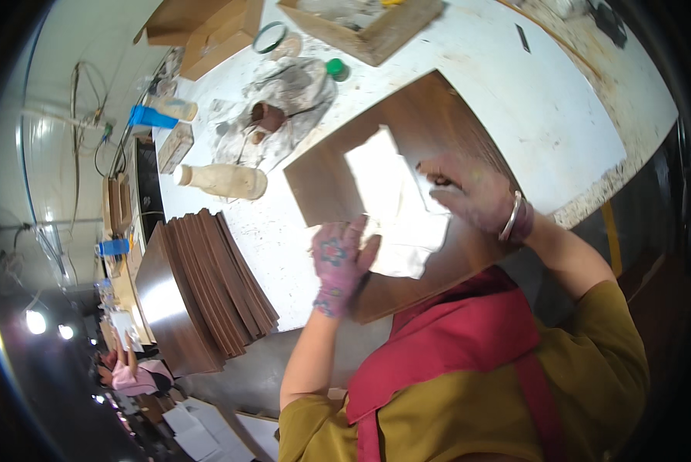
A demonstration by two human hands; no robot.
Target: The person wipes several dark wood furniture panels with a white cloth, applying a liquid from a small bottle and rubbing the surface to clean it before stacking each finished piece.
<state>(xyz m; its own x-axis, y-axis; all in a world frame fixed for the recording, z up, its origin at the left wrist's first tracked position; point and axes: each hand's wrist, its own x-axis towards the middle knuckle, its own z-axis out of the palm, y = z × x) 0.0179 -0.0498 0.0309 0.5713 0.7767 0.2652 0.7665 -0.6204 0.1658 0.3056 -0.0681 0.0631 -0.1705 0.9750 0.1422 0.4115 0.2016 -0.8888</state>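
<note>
A stack of dark brown wood-look panels [315, 181] lies in front of me on the white worktable. A crumpled white cloth [395, 192] is spread across the top panel. My left hand [341, 260], in a pinkish-purple patterned glove, rests on the cloth's left edge with its thumb apart. Over the right part of the panel is my right hand [472, 191], gloved too and slightly blurred. Its fingers are bent and stained brown, with a gap between them and the thumb. I make out no object in that gap.
More brown panels [207, 285] stand fanned at the left. Beyond are a cloudy plastic bottle [226, 181], a stained rag [303, 88] with a brown cup [268, 116], a green cap [336, 69], a wooden tray [384, 42] and a cardboard box [222, 35]. Another person [136, 376] is far left.
</note>
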